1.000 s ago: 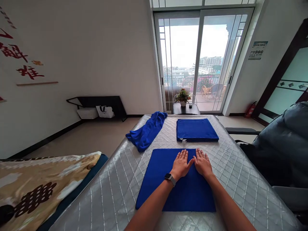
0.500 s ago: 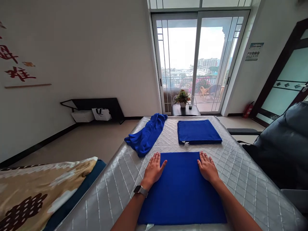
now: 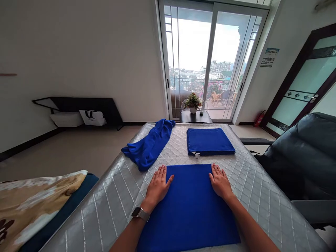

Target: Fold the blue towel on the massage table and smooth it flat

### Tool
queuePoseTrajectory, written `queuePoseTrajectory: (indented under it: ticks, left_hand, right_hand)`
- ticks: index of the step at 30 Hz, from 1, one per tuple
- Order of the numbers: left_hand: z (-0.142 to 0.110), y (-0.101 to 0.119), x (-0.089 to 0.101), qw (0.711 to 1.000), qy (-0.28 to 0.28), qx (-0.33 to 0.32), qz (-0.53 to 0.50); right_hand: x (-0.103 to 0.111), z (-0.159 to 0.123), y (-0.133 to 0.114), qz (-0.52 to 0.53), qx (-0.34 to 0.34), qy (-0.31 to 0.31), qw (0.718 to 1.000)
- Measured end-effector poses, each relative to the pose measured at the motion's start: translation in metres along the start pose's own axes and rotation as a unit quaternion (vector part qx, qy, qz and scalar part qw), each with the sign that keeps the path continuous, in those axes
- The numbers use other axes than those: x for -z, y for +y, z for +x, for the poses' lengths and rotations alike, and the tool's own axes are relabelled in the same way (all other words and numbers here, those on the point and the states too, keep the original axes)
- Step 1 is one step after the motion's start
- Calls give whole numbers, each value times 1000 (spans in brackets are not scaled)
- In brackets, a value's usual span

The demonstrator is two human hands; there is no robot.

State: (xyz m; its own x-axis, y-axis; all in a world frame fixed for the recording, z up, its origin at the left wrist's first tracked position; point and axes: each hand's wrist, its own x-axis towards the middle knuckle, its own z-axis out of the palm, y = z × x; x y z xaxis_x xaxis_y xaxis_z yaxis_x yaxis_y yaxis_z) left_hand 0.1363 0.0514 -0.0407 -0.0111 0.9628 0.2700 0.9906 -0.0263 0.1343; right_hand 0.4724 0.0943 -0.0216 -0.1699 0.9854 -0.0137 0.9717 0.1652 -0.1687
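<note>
A blue cloth point(image 3: 190, 206) lies flat and smooth on the quilted silver mattress point(image 3: 110, 203) before me. My left hand point(image 3: 158, 185) rests on its far left corner, fingers stretched out and the thumb apart. At the far right corner my right hand point(image 3: 219, 181) lies flat in the same way, fingers extended. Neither hand grips anything. Beyond the right hand sits a neat stack of folded blue cloth point(image 3: 210, 140) with a small white tag point(image 3: 196, 155) at its near edge. Farther left is a crumpled blue cloth point(image 3: 151, 145).
A bed with a patterned blanket point(image 3: 44, 199) stands at the lower left. To the right is a dark padded chair point(image 3: 307, 157). Past the mattress's far edge, a small table point(image 3: 195, 117) holds a potted plant point(image 3: 193, 105) before sliding glass doors point(image 3: 207, 66).
The view has turned slightly to the right, so everything sits farther left in the picture. Both hands stay flat on the far corners of the cloth.
</note>
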Motion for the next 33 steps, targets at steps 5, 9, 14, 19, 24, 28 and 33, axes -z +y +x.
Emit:
queuePoseTrajectory:
  ticks: [5,9,14,19,24,28,33]
  left_hand:
    - [0,1,0,1000,-5,1,4]
    - [1,-1,-2,1000,-2,-1,3]
    - [1,-1,-1,1000,-5,4,-1]
    - [0,0,2,1000,-5,-1,-5]
    - [0,1,3,1000,2,0,-6]
    - [0,1,0,1000,7,2,-4]
    - [0,0,-2,1000,5,4,-6]
  right_hand:
    - [1,-1,-1,7,-1,4,1000]
    - [1,-1,0,8,1,1,1000]
    - [0,0,0,2,0,0,1000]
    - [1,0,0,5,1,-4,1000]
    - [1,-1,0,6,-1,-3,1000]
    - [0,-1,0,5,-1,-4,1000]
    - [0,0,0,-2,-2,-7,1000]
